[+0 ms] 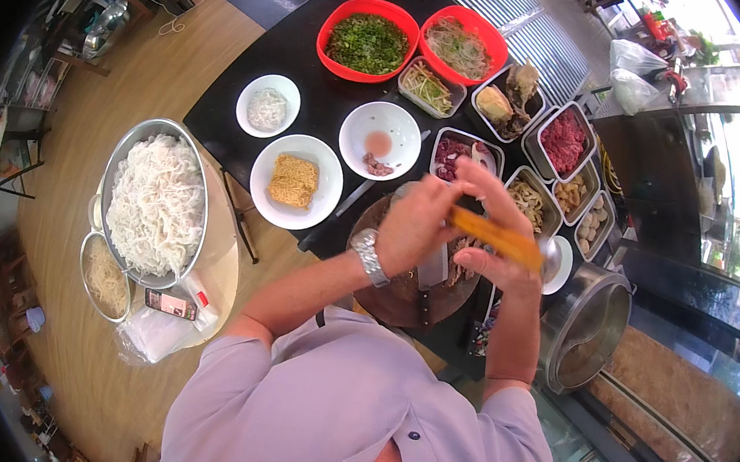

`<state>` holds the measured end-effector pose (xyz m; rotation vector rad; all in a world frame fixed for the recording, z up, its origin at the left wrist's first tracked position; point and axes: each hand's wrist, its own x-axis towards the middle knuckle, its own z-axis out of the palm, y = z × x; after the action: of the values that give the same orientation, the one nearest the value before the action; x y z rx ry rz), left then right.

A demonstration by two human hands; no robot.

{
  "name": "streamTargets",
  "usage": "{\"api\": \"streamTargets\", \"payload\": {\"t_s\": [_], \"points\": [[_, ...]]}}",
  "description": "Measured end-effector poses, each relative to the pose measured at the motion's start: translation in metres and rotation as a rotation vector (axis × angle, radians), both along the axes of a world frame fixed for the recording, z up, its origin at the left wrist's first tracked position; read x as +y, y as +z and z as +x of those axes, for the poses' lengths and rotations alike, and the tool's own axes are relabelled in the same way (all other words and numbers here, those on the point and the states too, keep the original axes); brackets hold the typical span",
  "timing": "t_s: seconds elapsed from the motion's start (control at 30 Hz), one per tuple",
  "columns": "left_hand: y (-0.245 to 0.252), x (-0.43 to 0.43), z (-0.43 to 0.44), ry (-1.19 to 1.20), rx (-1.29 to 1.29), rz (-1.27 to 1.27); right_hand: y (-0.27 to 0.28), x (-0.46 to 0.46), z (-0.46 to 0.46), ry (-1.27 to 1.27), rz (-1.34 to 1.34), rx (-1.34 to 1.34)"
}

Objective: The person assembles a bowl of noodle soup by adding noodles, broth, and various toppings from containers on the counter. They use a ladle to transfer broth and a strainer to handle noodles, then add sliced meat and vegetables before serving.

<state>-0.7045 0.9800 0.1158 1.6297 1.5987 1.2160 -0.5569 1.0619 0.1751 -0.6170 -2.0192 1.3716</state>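
Above the round chopping board (370, 231), my left hand (410, 225), with a metal watch at its wrist, is at one end of a blurred yellow-orange stick-like thing (500, 237). My right hand (499, 210) is beside the same thing, its fingers spread around it; whether either hand grips it is unclear. Under the hands, a cleaver (431, 270) lies on the board by some sliced meat (463, 267). A white bowl (382, 115) with a few meat pieces and pinkish liquid stands beyond the board. Left of it are a bowl with a yellow noodle block (293, 180) and a bowl of white noodles (267, 109).
Red tubs of chopped greens (367, 40) and sliced onion (460, 44) stand at the far side. Metal trays, one with minced meat (562, 140), stand at right, near a large steel pot (581, 325). A big basin of white noodles (155, 204) is at left.
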Motion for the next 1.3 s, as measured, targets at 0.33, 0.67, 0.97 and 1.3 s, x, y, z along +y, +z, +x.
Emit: {"api": "streamTargets", "payload": {"t_s": [0.33, 0.67, 0.97, 1.3], "points": [[-0.087, -0.087, -0.044, 0.377, -0.039, -0.181, 0.032, -0.003, 0.054, -0.59, -0.091, 0.546], [-0.172, -0.144, -0.102, 0.977, -0.927, -0.692, 0.149, -0.026, 0.29, -1.501, 0.419, 0.315], [-0.231, -0.143, -0.118, 1.305, -0.964, -0.545, 0.03, 0.012, 0.514, -1.801, 0.572, 0.15], [-0.216, -0.153, -0.14, 1.119, -1.089, -0.347, -0.077, 0.004, 0.599, -1.693, 0.206, 0.258]]}}
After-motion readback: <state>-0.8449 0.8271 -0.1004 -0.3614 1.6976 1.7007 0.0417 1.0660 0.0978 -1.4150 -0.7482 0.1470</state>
